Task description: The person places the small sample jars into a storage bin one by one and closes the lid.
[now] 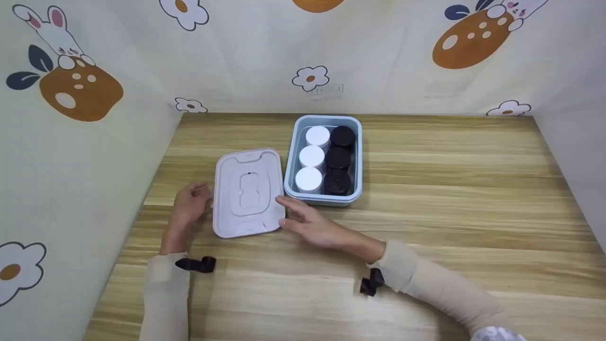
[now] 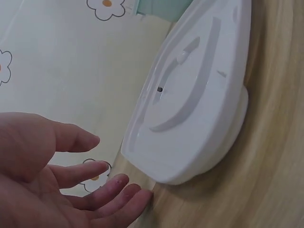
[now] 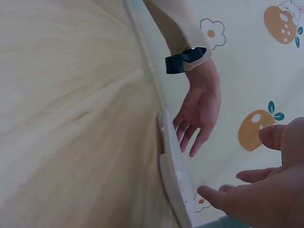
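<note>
A white plastic lid (image 1: 250, 222) with a raised rim and moulded grooves lies flat on the wooden table. My left hand (image 1: 188, 202) is beside the lid's left edge; the left wrist view shows its fingers loosely spread, with a gap between them and the lid (image 2: 190, 137). At the opposite edge, my right hand (image 1: 316, 226) reaches in with thumb and fingers apart, fingertips at or just over the rim. Whether they touch it, I cannot tell. Neither hand holds anything.
Behind my right hand stands a light blue box (image 1: 289, 177), uncovered. Inside are three jars with white caps (image 1: 311, 157) in one row and three with black caps (image 1: 338, 158) in another. A patterned cloth wall (image 1: 246, 61) borders the table (image 1: 450, 199) at the back and sides.
</note>
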Demonstrator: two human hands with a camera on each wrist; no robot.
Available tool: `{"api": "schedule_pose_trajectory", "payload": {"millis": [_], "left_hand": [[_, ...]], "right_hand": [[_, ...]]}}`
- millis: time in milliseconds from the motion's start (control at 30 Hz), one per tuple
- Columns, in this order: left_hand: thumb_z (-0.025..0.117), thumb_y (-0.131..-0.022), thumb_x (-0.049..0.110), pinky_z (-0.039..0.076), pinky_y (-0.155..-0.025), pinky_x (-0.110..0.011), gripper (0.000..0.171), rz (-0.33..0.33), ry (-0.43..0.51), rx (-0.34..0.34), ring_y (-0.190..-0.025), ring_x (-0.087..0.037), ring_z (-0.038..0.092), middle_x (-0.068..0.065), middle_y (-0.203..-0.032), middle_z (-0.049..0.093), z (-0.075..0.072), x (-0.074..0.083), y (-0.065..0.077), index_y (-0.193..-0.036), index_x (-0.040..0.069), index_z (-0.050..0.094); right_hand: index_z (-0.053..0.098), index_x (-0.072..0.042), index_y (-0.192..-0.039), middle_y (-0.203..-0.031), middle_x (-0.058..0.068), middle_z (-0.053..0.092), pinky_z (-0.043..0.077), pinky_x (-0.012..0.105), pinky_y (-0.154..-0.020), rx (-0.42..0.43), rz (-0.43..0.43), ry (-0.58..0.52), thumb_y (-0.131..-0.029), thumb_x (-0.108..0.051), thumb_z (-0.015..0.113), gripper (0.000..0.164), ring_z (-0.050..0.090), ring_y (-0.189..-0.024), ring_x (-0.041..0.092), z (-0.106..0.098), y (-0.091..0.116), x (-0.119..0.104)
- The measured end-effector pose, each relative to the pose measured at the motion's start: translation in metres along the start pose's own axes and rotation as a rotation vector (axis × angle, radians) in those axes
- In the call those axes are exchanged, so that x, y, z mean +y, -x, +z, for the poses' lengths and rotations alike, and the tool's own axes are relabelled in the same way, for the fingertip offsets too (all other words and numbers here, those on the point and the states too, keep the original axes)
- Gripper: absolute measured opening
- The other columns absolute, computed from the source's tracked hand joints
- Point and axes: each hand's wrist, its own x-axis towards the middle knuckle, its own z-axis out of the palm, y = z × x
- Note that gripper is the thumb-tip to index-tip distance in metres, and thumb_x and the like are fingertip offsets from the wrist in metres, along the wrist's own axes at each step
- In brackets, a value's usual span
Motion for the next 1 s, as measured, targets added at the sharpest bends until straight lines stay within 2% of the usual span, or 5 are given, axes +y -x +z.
{"api": "schedule_pose_trajectory", "payload": {"millis": [167,500,633,833,1000], "left_hand": [[0.044,-0.106,0.019,0.059,-0.074,-0.020,0.053,-0.039,0.012,-0.062,-0.095,-0.012,0.065,-0.029,-0.147,0.048,0.000,0.001,0.000,-0.153,-0.004,0.031],[0.044,-0.106,0.019,0.056,-0.073,-0.020,0.052,-0.054,-0.012,-0.091,-0.093,-0.012,0.062,-0.027,-0.137,0.054,0.004,0.003,-0.002,-0.151,-0.005,0.036],[0.044,-0.106,0.016,0.056,-0.073,-0.020,0.049,-0.044,-0.032,-0.083,-0.092,-0.013,0.063,-0.030,-0.133,0.056,0.003,0.002,-0.002,-0.147,-0.011,0.039],[0.040,-0.105,0.012,0.057,-0.073,-0.022,0.046,-0.011,-0.022,-0.071,-0.088,-0.011,0.064,-0.032,-0.130,0.057,-0.001,-0.004,0.002,-0.143,-0.013,0.042],[0.041,-0.105,0.015,0.060,-0.072,-0.025,0.048,0.000,-0.004,-0.077,-0.086,-0.010,0.066,-0.033,-0.133,0.056,-0.008,0.006,0.008,-0.146,-0.011,0.040]], "right_hand": [[0.026,-0.001,-0.157,-0.167,0.021,0.013,0.033,0.047,-0.122,0.047,0.082,-0.013,-0.101,-0.017,0.058,0.067,0.023,-0.153,0.036,0.009,-0.003,0.007],[0.009,-0.005,-0.161,-0.163,0.026,0.017,0.045,0.039,-0.113,0.126,0.162,-0.191,-0.093,-0.009,0.063,0.087,0.039,-0.144,0.041,0.026,-0.012,0.012],[0.010,-0.003,-0.160,-0.162,0.026,0.023,0.045,0.039,-0.114,0.150,0.165,-0.276,-0.088,-0.005,0.063,0.090,0.038,-0.145,0.040,0.029,-0.015,0.012],[0.017,-0.002,-0.159,-0.159,0.026,0.032,0.053,0.039,-0.101,0.175,0.213,-0.301,-0.084,-0.007,0.062,0.088,0.038,-0.146,0.037,0.029,-0.017,0.013],[0.024,0.001,-0.157,-0.160,0.027,0.030,0.041,0.041,-0.117,0.172,0.190,-0.272,-0.083,-0.006,0.060,0.082,0.036,-0.147,0.037,0.027,-0.017,0.011]]}}
